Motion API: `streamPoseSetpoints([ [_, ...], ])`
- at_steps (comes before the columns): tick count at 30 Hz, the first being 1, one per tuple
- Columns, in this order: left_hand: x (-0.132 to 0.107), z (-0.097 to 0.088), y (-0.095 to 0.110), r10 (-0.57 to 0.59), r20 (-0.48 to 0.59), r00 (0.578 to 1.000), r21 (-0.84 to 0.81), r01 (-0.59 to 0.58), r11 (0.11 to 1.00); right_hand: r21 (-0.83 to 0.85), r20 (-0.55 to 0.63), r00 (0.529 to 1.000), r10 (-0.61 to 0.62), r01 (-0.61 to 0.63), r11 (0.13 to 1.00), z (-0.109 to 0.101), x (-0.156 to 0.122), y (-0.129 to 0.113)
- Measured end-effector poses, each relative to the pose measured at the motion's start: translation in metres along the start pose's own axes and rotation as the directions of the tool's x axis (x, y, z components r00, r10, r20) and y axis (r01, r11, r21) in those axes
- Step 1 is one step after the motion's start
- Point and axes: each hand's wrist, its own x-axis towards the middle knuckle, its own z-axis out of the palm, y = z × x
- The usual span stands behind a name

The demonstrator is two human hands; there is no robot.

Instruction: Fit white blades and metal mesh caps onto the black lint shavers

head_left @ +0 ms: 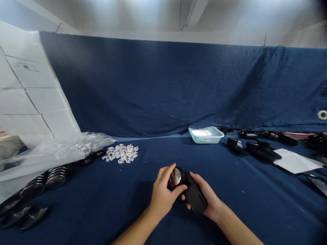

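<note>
A black handheld device [193, 194] with a round shiny metal mesh head [175, 176] is held just above the blue cloth. My right hand [207, 196] cups the black body from below, fingers wrapped round it. My left hand [162, 191] pinches the round metal head between thumb and fingers.
A pile of small white pieces [121, 153] lies ahead to the left. Round black caps [55, 177] run in a row beside a clear plastic bag [66, 148] at the left. A pale basket [206, 134], more black devices [255, 148] and a white paper [295, 160] lie at the right.
</note>
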Motion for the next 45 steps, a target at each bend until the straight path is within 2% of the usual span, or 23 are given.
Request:
streamPoseSetpoints([
  [3, -0.001, 0.001, 0.000, 0.039, -0.047, 0.998, 0.034, -0.038, 0.999, 0.071, 0.035, 0.999, -0.001, -0.001, 0.997, 0.001, 0.000, 0.004],
  [6, -0.002, 0.002, 0.000, 0.057, -0.046, 0.997, 0.044, -0.055, 0.998, 0.115, 0.080, 0.997, 0.011, -0.020, 0.993, 0.000, 0.002, 0.007],
  [15, -0.002, 0.002, 0.001, 0.056, -0.030, 0.998, 0.038, -0.054, 0.998, 0.130, 0.133, 0.991, 0.034, -0.051, 0.990, -0.006, 0.007, 0.009],
  [23, -0.002, 0.001, 0.001, 0.062, -0.017, 0.998, 0.038, -0.061, 0.997, 0.144, 0.137, 0.990, 0.025, -0.045, 0.989, -0.001, 0.005, 0.010],
  [32, -0.002, 0.002, 0.002, 0.056, -0.010, 0.998, 0.028, -0.056, 0.998, 0.170, 0.197, 0.980, 0.021, -0.055, 0.984, -0.001, 0.006, 0.012],
  [45, -0.003, 0.000, 0.005, 0.077, -0.010, 0.997, 0.038, -0.076, 0.996, 0.158, 0.167, 0.985, 0.039, -0.066, 0.985, 0.000, 0.004, 0.011],
])
